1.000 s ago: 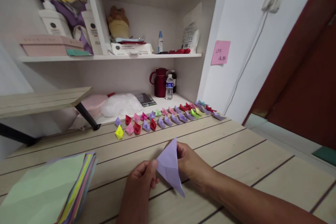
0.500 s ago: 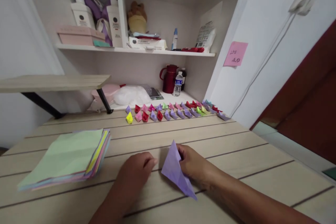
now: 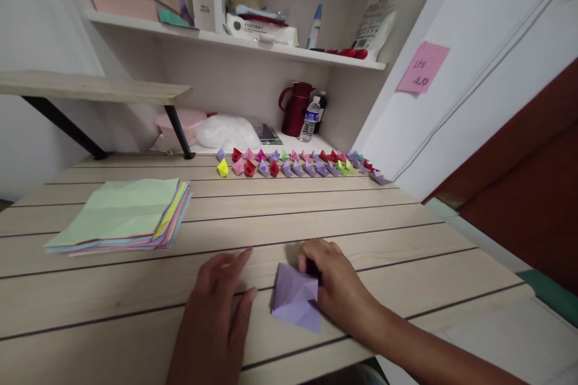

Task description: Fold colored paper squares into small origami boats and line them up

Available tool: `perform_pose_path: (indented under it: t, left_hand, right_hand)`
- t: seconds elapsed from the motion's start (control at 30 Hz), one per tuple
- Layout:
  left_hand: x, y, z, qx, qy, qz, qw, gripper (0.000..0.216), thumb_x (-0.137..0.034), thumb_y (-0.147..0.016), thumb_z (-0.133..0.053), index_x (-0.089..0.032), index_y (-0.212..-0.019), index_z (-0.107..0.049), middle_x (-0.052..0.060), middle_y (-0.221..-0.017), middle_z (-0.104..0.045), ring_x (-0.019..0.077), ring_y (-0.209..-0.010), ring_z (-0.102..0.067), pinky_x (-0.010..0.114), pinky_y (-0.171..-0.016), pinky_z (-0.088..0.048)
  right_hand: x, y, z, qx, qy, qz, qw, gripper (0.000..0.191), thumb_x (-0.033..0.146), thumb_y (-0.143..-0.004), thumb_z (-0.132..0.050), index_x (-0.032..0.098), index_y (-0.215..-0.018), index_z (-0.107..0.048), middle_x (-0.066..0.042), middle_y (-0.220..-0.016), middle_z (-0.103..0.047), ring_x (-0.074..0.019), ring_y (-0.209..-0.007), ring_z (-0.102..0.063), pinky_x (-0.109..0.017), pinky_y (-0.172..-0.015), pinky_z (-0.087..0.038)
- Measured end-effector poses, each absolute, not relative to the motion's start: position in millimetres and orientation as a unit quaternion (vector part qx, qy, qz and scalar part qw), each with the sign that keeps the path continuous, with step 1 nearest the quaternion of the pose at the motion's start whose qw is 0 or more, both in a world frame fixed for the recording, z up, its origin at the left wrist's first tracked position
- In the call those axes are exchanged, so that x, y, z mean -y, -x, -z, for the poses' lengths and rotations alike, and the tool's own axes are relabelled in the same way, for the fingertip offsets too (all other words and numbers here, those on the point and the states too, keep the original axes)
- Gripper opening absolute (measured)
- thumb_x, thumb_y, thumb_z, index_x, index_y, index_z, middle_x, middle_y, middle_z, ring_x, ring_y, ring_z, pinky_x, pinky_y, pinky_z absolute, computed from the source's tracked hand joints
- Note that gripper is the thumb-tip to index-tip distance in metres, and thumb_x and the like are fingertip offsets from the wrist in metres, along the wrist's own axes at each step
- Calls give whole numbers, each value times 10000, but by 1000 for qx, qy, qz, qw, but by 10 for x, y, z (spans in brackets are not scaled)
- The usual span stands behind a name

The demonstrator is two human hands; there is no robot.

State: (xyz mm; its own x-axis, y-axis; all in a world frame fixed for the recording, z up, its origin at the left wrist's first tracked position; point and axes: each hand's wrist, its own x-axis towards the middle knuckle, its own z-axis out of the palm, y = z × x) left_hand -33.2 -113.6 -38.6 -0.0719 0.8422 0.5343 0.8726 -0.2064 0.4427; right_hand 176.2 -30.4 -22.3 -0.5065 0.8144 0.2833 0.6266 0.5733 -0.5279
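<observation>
A partly folded piece of purple origami paper [image 3: 295, 298] is just above or on the striped wooden table [image 3: 149, 337]; I cannot tell whether it touches. My right hand [image 3: 332, 280] grips its right edge, with the fingers curled and partly hidden behind the paper. To the left of the paper, my left hand [image 3: 221, 301] holds nothing, its thumb and fingers apart and pointing toward the purple piece. A stack of coloured square paper [image 3: 121, 210], pale green on top, lies at the left.
Two rows of small folded paper boats [image 3: 286, 168] line the table's back edge. Behind them stand a dark red jug [image 3: 297, 111] and a water bottle [image 3: 310, 120]. A small raised wooden shelf [image 3: 94, 89] on black legs stands at the back left.
My left hand has opened from a closed shape. The purple paper now looks squarer instead of a tall triangle, still in my right hand. The view has tilted downward.
</observation>
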Motion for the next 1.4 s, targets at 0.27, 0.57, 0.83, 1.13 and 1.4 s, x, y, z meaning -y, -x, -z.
perform_pose_path:
  t: [0.27,0.57,0.83,1.13,1.4]
  left_hand:
    - [1069,164,522,580,781,203,115,729,2,-718,-416,-393,-1309,-579,-33,-1462,-530,231,-1294,-533,448,-981,-398]
    - [1065,225,551,562,792,211,112,696,31,-742,-439,-400,-1258,-619,-33,-1404,-592,215,-1268,-558,426,-1018,-341]
    - [1124,72,286,507,800,312,70,448,-343,-997,-349,-279,-1435,-419,11,-1419,-579,161,-1288,-528,326,-1000,-416]
    - [1025,-55,503,399,860,255,188,556,-607,-947,-362,-202,-1222,-625,37,-1186,-733,218,-1157,-605,362,-972,-344]
    - [982,-37,450,356,877,214,240,562,-681,-874,-469,-217,-1087,-702,20,-1184,-737,252,-1080,-623,402,-906,-343]
  right_hand:
    - [283,-1826,236,864,380,-208,256,393,-54,-517,-495,212,-806,-517,19,-803,-591,-196,-819,-518,-309,-756,-303]
    - [345,-2137,58,880,338,-268,198,530,-23,-532,-528,248,-984,-590,-23,-1080,-618,-242,-1045,-530,-373,-907,-356]
    - [487,-2115,189,914,329,-132,196,452,-4,-690,-575,230,-1077,-580,-67,-1129,-651,-270,-1035,-533,-431,-927,-339]
    - [451,-2128,175,892,333,-202,230,464,4,-696,-566,241,-1091,-625,-56,-1131,-653,-247,-1072,-562,-405,-919,-410]
    - [404,-2567,-172,870,307,-348,169,768,267,-804,-778,361,-1475,-416,-68,-1505,-459,-285,-1396,-411,-438,-1111,-396]
